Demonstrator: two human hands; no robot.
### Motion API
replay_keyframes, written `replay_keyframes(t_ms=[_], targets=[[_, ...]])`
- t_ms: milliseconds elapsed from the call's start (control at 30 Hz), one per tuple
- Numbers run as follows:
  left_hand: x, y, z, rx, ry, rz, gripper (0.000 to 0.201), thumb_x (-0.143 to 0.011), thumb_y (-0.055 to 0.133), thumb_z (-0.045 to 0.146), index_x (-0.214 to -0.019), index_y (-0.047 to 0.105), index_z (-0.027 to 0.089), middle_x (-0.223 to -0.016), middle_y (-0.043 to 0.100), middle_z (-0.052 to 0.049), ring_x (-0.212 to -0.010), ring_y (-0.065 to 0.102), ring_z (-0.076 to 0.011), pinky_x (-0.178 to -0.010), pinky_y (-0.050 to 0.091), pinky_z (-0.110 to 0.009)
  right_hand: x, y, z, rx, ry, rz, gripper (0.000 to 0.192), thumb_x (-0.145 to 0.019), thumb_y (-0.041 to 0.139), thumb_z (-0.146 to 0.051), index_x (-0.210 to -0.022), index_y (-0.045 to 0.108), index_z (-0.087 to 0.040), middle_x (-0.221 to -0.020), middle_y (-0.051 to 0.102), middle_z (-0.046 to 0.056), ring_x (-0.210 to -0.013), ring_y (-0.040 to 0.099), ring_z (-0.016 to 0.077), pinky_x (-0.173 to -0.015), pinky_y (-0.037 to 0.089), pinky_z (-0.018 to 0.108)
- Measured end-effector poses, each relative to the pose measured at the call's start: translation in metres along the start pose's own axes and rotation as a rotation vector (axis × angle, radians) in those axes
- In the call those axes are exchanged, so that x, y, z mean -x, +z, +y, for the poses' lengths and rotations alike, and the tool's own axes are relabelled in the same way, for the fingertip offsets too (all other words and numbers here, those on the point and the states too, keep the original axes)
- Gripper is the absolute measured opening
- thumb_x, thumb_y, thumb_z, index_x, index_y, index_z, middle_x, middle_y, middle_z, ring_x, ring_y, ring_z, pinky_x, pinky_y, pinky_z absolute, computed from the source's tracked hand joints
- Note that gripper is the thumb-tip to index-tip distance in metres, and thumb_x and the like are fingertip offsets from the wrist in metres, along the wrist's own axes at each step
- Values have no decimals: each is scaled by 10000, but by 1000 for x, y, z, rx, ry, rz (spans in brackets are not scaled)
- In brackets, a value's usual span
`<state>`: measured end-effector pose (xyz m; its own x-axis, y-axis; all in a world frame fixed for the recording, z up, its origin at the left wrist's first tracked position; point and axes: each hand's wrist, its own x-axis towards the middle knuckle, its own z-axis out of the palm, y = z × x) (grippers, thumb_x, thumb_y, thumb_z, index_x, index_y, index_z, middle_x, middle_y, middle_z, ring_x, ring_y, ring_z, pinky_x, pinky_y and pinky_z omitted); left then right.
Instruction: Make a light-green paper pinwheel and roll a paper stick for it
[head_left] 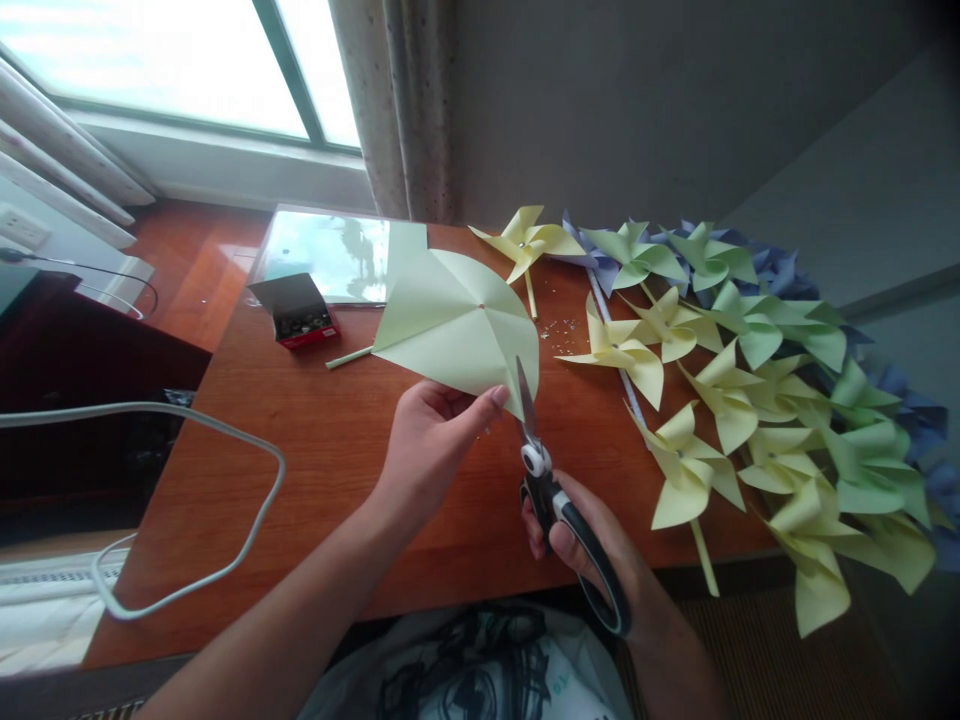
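Clearly, a cutting step is under way over a wooden table [315, 450], which is carrying everything else: along its right side a big pile of finished pinwheels [757, 400] in yellow, green and blue is lying, some overlapping, some hanging past the edge. Near the middle, a pale green paper [457, 325], folded with creases meeting at a small centre hole, is being held up off the tabletop, and a thin stick [349, 357] is poking out from under its left edge. Farther left, a small open box [300, 312] is sitting near a glossy sheet. The left hand [435, 440] is pinching the paper's lower corner between thumb and fingers, keeping it taut. The right hand [592, 545] is gripping the scissors [551, 490] through the black handles, fingers curled closed, and the blades are biting into the paper's lower right corner, seemingly along a crease. Judging from this, the cut is only beginning; the next move calls for steering along the crease and stopping short of the centre hole.
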<state>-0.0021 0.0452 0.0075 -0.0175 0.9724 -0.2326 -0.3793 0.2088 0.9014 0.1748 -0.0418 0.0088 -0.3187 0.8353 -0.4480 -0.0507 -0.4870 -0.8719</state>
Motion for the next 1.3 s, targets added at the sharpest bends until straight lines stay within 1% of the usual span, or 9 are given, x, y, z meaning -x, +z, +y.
replay_keyframes(t_ms=[200, 367, 533, 867, 1300], targets=[[-1, 0, 0, 32, 3, -42, 188, -670, 915, 206, -812, 800, 161, -637, 709, 12, -626, 648, -134, -609, 505, -212, 0, -1, 1, -6, 4, -9, 547, -829, 677, -704, -978, 549, -193, -857, 495, 10, -760, 459, 159, -689, 368, 294], [0, 0, -1, 44, 14, -73, 144, -709, 889, 177, -828, 809, 178, -643, 707, 24, -618, 641, -113, -601, 498, -188, 0, -1, 1, -45, 12, -7, 538, -830, 681, -696, -976, 543, -197, -839, 490, 7, -737, 439, 151, -650, 350, 283], [0, 0, -1, 35, 15, -92, 115, -758, 863, 206, -862, 819, 185, -637, 701, 27, -624, 641, -105, -620, 500, -182, -1, -1, 3, -41, 6, -1, 540, -830, 687, -691, -977, 548, -191, -849, 499, 11, -744, 448, 149, -671, 366, 286], [-1, 0, -2, 49, -6, -88, 136, -713, 893, 194, -820, 813, 169, -660, 718, 15, -602, 618, -97, -589, 484, -176, 0, -2, 4, -44, 0, 16, 522, -836, 694, -676, -967, 557, -190, -842, 514, 8, -732, 457, 138, -661, 376, 271], [-1, 0, -1, 38, -10, -75, 148, -732, 886, 222, -845, 815, 160, -638, 706, 7, -612, 639, -113, -604, 505, -191, -1, -2, 6, -60, 20, 31, 505, -825, 726, -650, -950, 566, -187, -823, 522, 8, -704, 473, 130, -634, 398, 258]])
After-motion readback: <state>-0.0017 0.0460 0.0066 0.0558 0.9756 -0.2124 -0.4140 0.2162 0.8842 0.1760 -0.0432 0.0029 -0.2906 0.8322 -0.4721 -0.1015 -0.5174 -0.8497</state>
